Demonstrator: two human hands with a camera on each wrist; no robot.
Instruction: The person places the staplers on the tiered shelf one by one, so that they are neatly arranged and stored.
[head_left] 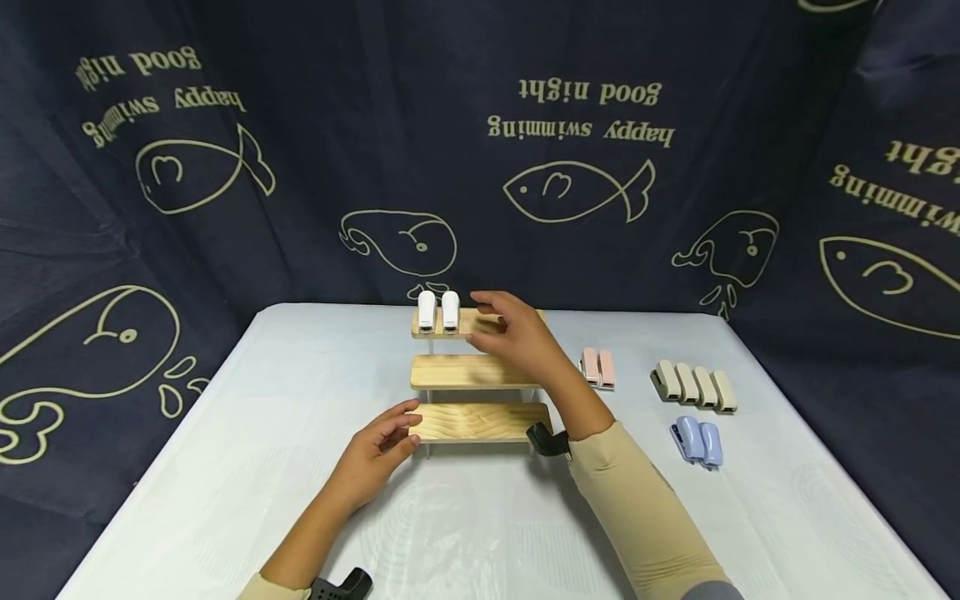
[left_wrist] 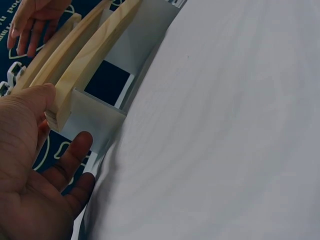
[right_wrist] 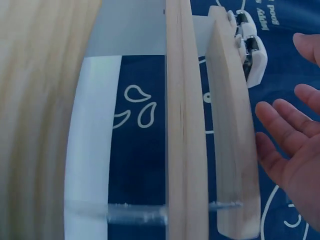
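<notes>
**Two white staplers (head_left: 427,312) up on the top tier (head_left: 472,322), the right hand (head_left: 519,333) empty beside them**

Nothing is held by the right hand; its fingers are loosely bent and parted at the right part of the top tier. The left end of the bottom tier (head_left: 476,423) is touched by the left hand (head_left: 370,460), its fingers relaxed rather than clenched, apparently so that the shelf (head_left: 480,377) is steadied. The white staplers are lined up at the top tier's left end; none is seen on the middle tier (head_left: 442,372). The shelf is stood toward the far edge of the table (head_left: 262,417).

Just right of the shelf, two pink staplers (head_left: 590,365) are set on the table. Near the table's right edge, four beige staplers (head_left: 687,383) are lined up, with two blue staplers (head_left: 690,439) placed closer to the front edge.

The step in hand is judged to be the arranging of the top tier. For the next move, the right hand would need to be withdrawn without the white pair being knocked, then another stapler fetched; the pink ones are closest.
</notes>
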